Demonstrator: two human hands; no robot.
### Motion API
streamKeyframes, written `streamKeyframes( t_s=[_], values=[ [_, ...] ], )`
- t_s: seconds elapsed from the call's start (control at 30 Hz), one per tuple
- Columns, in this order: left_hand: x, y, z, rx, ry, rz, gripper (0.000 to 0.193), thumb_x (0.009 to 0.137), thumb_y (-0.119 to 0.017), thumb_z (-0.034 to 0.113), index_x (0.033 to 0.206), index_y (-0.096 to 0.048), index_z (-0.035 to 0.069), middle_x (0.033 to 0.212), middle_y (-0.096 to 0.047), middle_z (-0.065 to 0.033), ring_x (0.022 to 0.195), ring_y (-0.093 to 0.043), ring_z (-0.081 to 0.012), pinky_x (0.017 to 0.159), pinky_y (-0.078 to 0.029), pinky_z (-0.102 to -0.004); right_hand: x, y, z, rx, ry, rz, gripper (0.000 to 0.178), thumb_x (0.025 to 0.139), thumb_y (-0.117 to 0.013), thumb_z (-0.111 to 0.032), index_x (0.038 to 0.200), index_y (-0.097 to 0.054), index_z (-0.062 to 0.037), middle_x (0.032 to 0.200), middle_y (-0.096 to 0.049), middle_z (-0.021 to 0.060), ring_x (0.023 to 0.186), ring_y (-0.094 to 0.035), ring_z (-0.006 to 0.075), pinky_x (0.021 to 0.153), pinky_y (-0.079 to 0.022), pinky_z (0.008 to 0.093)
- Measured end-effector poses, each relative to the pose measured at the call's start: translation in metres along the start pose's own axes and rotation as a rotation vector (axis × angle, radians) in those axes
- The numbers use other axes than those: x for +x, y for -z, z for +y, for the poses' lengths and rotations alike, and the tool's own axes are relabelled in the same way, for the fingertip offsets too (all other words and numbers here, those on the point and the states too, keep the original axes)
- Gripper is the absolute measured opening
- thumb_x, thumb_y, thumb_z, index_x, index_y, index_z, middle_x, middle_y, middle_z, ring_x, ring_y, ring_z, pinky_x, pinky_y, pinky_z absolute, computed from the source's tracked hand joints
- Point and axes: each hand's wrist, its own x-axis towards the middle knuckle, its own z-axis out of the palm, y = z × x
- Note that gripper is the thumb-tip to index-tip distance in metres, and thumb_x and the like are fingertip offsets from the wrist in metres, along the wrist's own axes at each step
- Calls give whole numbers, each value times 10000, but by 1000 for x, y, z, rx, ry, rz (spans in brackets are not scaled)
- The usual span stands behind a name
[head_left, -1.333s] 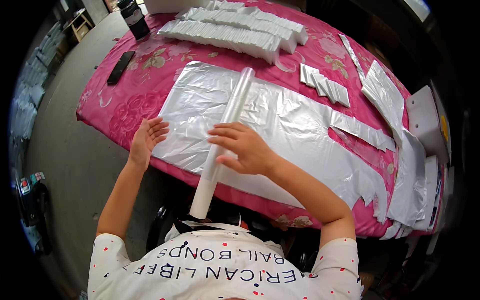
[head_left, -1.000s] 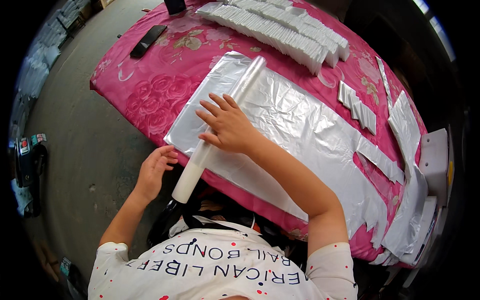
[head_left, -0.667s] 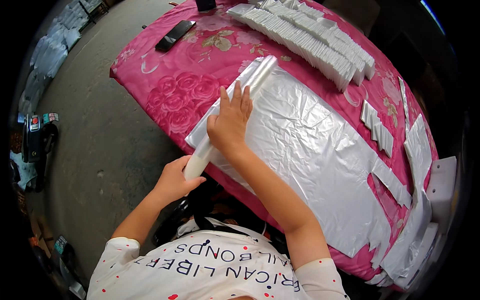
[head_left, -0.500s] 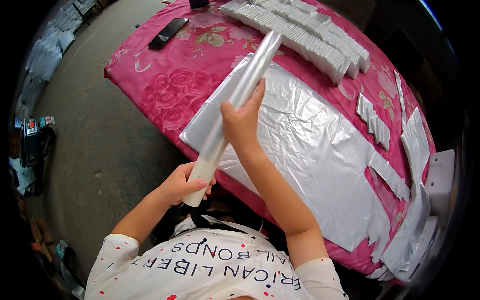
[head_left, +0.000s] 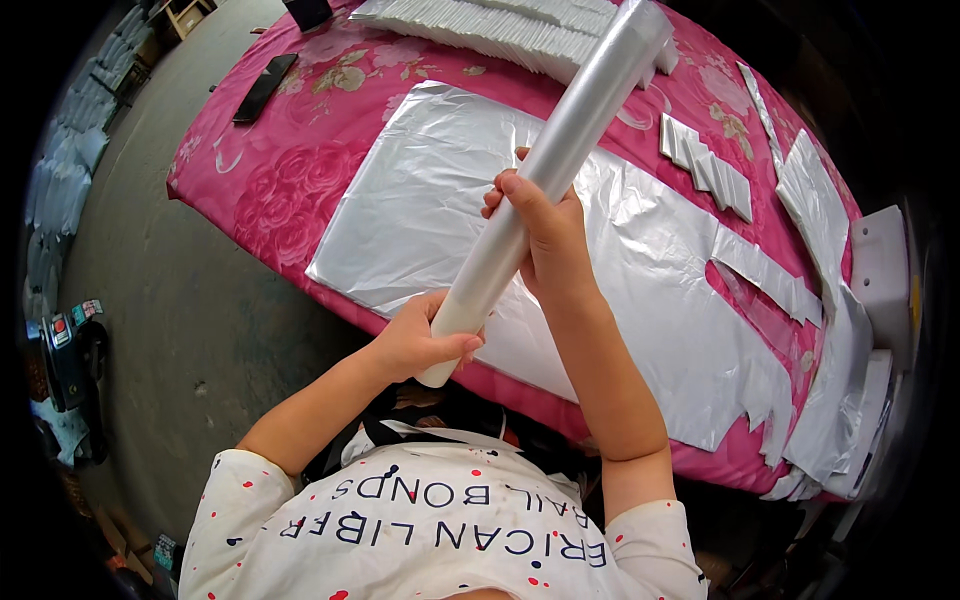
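Observation:
A long roll of clear plastic film [head_left: 585,110] is held slantwise in front of me, its far end up and to the right. My left hand [head_left: 425,335] wraps round the near end. Farther up, my right hand [head_left: 545,220] grips the roll with the thumb across its top. Beneath it, a stack of shiny silvery-white plastic sheets [head_left: 400,180] lies flat on the table, with a cut, ragged right part. The roll covers a strip of these sheets from sight.
A pink flowered cloth [head_left: 290,200] covers the table. Rows of folded white packets [head_left: 480,35] stand at the back, a smaller fanned group [head_left: 705,165] at the right. Loose plastic strips [head_left: 830,230] lie along the right edge beside a white box [head_left: 880,270]. A black phone [head_left: 265,88] rests at the far left.
Both hands have raised the roll and moved it to the right, closer to me. My right hand's fingers now curl round it more. The view has shifted a little.

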Motion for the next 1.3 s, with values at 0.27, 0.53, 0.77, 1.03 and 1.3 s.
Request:
streamKeyframes(
  t_s=[0.27,0.53,0.77,1.03,1.3],
  values=[
    [19,-18,7,-237,140,-228,394,789,-656,210,1087,-496,7,880,-587,-68,700,-584,-111,631,-498,-277,-30,18,2,49,-81,90,555,781,-675,-170,1192,-338,-9,850,-511,58,754,-557,134,687,-505,302],
    [30,-38,-8,158,-82,238,370,919,-500,286,1153,-472,0,885,-581,-67,721,-583,-108,620,-510,-256,-39,31,31,-169,0,168,406,779,-686,-149,1063,-433,-8,905,-549,86,779,-582,168,668,-497,296],
    [-5,-3,-13,4,362,-177,440,921,-455,412,1087,-507,8,779,-569,-58,604,-568,-112,546,-492,-247,-11,90,-18,143,-73,327,445,781,-674,-106,1112,-387,-27,892,-534,87,799,-589,189,733,-532,321],
    [-47,25,-25,1,576,-231,573,810,-587,489,1079,-554,-16,711,-570,-63,551,-567,-131,531,-478,-262,-10,180,-64,-136,61,503,237,847,-587,-130,1050,-522,-27,869,-588,39,765,-559,106,688,-469,228],
    [-49,22,-21,38,571,-226,621,729,-697,447,1117,-535,-10,740,-569,-56,587,-572,-125,556,-478,-263,-23,169,-72,-667,-225,159,237,880,-562,-262,971,-633,-54,840,-600,-19,708,-508,28,592,-384,166]
  ],
)
